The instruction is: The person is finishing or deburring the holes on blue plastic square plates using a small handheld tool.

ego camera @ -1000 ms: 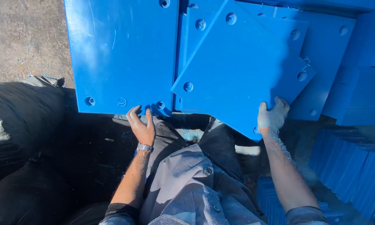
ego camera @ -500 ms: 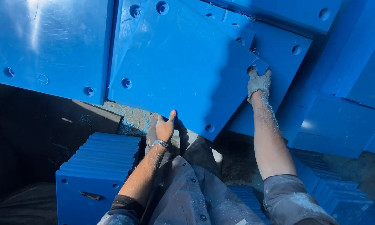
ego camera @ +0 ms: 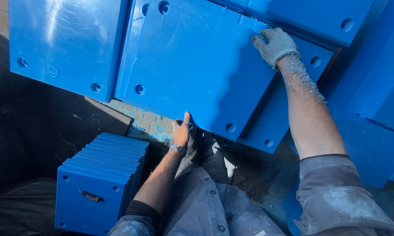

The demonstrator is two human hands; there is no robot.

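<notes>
— Where's the big blue panel (ego camera: 197, 65)?
— Centre and top of the frame, tilted. The left hand (ego camera: 181, 131) grips its lower edge, thumb up along the face; the dusty right hand (ego camera: 275, 43) curls over its upper right corner.
— Anything else?
— Another blue slab (ego camera: 66, 43) at upper left, and a stack of blue plates (ego camera: 98, 183) at lower left.

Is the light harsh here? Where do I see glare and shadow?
Head view: hard sunlight; white glare streaks the left blue panel; the right hand and its forearm throw a dark shadow down the big blue panel gripped at its lower edge by the left hand; the floor at left is nearly black.
</notes>
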